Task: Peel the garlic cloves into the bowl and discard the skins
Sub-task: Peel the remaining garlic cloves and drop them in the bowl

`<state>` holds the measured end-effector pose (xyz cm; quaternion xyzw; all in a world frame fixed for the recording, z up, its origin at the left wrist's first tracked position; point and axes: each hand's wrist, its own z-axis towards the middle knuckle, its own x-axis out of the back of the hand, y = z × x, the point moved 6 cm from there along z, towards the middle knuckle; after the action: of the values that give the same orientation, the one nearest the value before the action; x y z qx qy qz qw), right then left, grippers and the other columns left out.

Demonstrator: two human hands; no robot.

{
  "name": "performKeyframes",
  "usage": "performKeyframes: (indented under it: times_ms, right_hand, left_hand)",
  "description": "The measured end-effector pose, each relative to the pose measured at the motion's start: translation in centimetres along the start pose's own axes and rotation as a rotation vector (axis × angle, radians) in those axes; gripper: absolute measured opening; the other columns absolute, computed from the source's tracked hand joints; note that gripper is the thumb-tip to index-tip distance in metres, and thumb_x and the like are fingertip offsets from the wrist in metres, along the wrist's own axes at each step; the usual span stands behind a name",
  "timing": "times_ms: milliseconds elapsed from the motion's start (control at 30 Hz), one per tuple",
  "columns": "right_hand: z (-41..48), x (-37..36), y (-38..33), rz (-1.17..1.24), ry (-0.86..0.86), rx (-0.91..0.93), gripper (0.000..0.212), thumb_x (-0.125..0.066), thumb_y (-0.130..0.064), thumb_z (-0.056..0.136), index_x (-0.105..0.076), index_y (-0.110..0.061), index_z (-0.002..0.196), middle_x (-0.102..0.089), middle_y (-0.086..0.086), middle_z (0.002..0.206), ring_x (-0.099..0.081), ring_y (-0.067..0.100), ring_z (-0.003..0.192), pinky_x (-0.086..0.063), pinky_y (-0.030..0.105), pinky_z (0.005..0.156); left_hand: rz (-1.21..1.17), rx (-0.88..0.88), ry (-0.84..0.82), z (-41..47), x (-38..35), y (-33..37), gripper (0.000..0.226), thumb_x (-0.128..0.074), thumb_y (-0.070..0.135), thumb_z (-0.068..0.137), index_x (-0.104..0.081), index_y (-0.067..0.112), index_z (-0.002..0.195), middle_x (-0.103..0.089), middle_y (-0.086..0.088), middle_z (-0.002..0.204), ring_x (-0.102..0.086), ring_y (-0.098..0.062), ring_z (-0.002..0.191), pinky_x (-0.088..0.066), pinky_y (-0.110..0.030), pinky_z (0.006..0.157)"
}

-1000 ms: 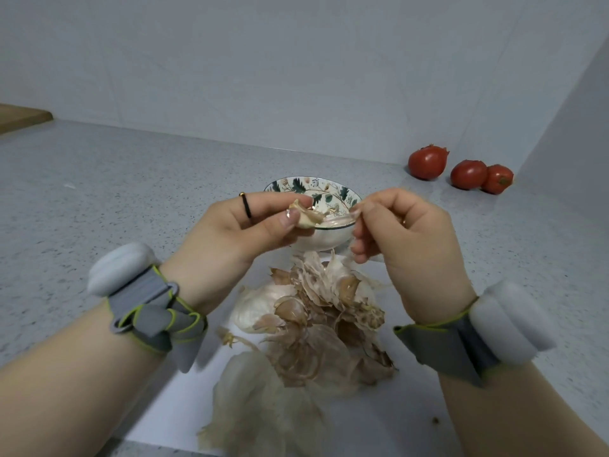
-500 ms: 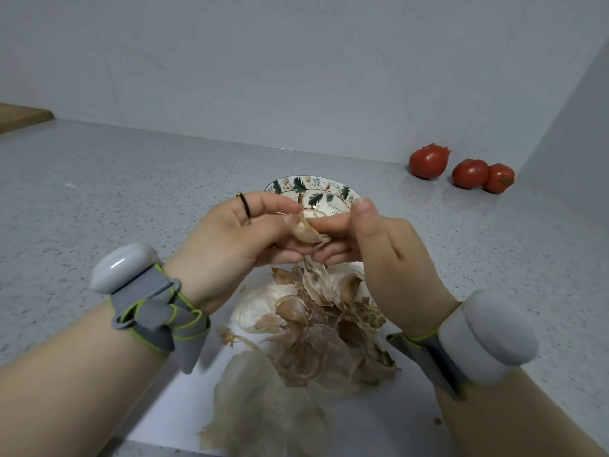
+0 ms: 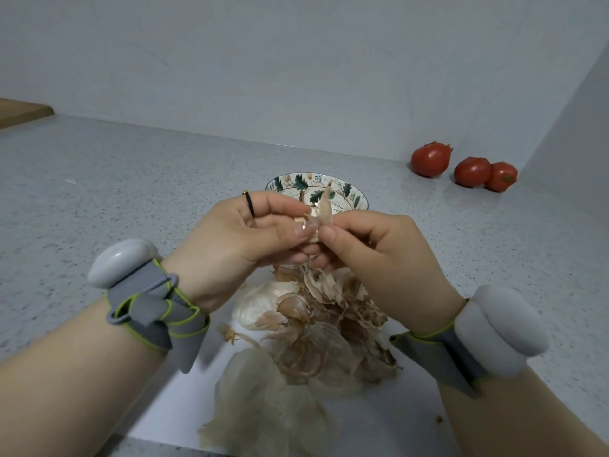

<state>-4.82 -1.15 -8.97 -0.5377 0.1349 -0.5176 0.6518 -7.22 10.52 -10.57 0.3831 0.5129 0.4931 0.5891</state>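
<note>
My left hand point(image 3: 244, 235) pinches a garlic clove point(image 3: 313, 237) between thumb and fingers, just in front of the leaf-patterned bowl point(image 3: 354, 197). My right hand point(image 3: 379, 252) meets it from the right and grips a strip of papery skin point(image 3: 325, 207) that stands up above the clove. Most of the clove is hidden by my fingers. Below my hands lies a heap of garlic skins point(image 3: 316, 328) on a white sheet point(image 3: 389, 420), with a partly broken garlic bulb point(image 3: 260, 303) at its left side.
Three red tomatoes point(image 3: 431, 159) sit at the back right near the wall corner. A wooden board point(image 3: 19, 111) shows at the far left edge. The speckled grey counter point(image 3: 115, 192) spreads around the sheet. Grey bands wrap both wrists.
My right hand swung in to meet the left, then turned and lifted a strip of skin up off the clove. Both hands stay in front of the bowl.
</note>
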Motion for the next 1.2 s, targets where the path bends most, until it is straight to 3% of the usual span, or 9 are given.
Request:
performKeyframes:
  times_ms: [67,200,400,600,767,833,1000,1100,1200]
  right_hand:
    - [0.0,0.3,0.1,-0.005,0.039,-0.028,0.023,-0.055,-0.008,0.084,-0.066,-0.021,0.069,-0.064,-0.003,0.057,-0.062,0.010,0.058,-0.055,0.031,0.063]
    - [-0.2,0.9,-0.1,-0.089,0.126,-0.022,0.021,-0.057,-0.009,0.082,-0.064,-0.016,0.064,-0.059,-0.006,0.048,-0.059,0.007,0.050,-0.049,0.019,0.052]
    - [-0.3,1.4,-0.4,-0.190,0.222,0.011,0.025,-0.056,-0.014,0.083,-0.058,-0.022,0.060,-0.051,0.010,0.050,-0.050,0.028,0.054,-0.043,0.034,0.051]
    - [-0.4,3.2,-0.7,-0.095,0.348,-0.031,0.023,-0.056,-0.014,0.083,-0.058,-0.030,0.067,-0.056,-0.016,0.044,-0.048,0.002,0.041,-0.034,0.009,0.041]
    - [-0.7,5.1,-0.8,0.054,0.486,-0.020,0.016,-0.056,-0.013,0.084,-0.061,-0.028,0.080,-0.057,-0.010,0.047,-0.046,0.002,0.038,-0.033,0.011,0.036]
    - [-0.6,5.2,-0.8,0.034,0.408,-0.044,0.014,-0.056,-0.014,0.083,-0.064,-0.023,0.074,-0.055,-0.009,0.044,-0.043,0.003,0.036,-0.032,0.011,0.036]
    - [-0.6,0.2,-0.3,-0.200,-0.187,-0.139,0.008,-0.061,-0.021,0.078,-0.069,-0.019,0.077,-0.058,-0.014,0.049,-0.050,-0.002,0.041,-0.036,0.006,0.041]
    - [-0.7,-0.6,-0.2,-0.309,-0.241,-0.107,0.016,-0.064,-0.020,0.078,-0.069,-0.017,0.093,-0.050,-0.028,0.040,-0.048,-0.007,0.041,-0.035,0.004,0.046]
    - [-0.4,0.5,-0.8,-0.241,-0.113,-0.092,0.009,-0.060,-0.018,0.080,-0.069,-0.022,0.081,-0.055,-0.027,0.045,-0.043,0.002,0.035,-0.031,0.007,0.038]
  left_hand:
    - [0.017,0.010,-0.015,0.0,0.0,-0.2,0.022,-0.073,0.002,0.056,-0.064,0.012,0.074,-0.070,-0.004,0.058,-0.066,-0.011,0.053,-0.052,-0.015,0.049]
    - [0.054,0.001,-0.017,0.1,-0.1,-0.3,0.032,-0.075,-0.004,0.053,-0.067,0.016,0.077,-0.072,-0.001,0.063,-0.068,-0.010,0.058,-0.052,-0.016,0.053]
    - [0.121,-0.075,0.037,0.0,-0.1,0.2,0.032,-0.063,0.007,0.049,-0.064,0.016,0.080,-0.072,0.003,0.063,-0.067,-0.007,0.061,-0.054,-0.016,0.059]
    - [0.118,-0.098,0.058,0.2,0.6,0.5,0.030,-0.063,0.008,0.049,-0.062,0.013,0.078,-0.070,0.001,0.061,-0.067,-0.009,0.059,-0.056,-0.018,0.060]
    - [0.103,-0.207,0.194,0.4,1.8,1.3,0.027,-0.064,0.013,0.050,-0.055,0.014,0.075,-0.068,0.003,0.055,-0.066,-0.008,0.057,-0.056,-0.020,0.061]
    - [0.181,-0.288,0.297,0.5,2.5,1.8,0.025,-0.066,0.017,0.050,-0.055,0.017,0.072,-0.066,0.002,0.059,-0.064,-0.005,0.056,-0.055,-0.021,0.066]
    - [0.388,-0.435,0.346,0.4,2.3,2.4,0.025,-0.071,0.005,0.065,-0.055,0.023,0.071,-0.066,0.016,0.059,-0.059,0.004,0.056,-0.047,-0.007,0.061]
    - [0.502,-0.474,0.344,0.7,2.1,2.1,0.028,-0.070,0.004,0.070,-0.057,0.028,0.073,-0.065,0.015,0.065,-0.060,0.007,0.061,-0.046,-0.007,0.063]
    - [0.597,-0.492,0.357,1.0,2.2,1.4,0.031,-0.068,0.004,0.074,-0.056,0.033,0.076,-0.061,0.014,0.078,-0.060,0.012,0.067,-0.045,-0.004,0.069]
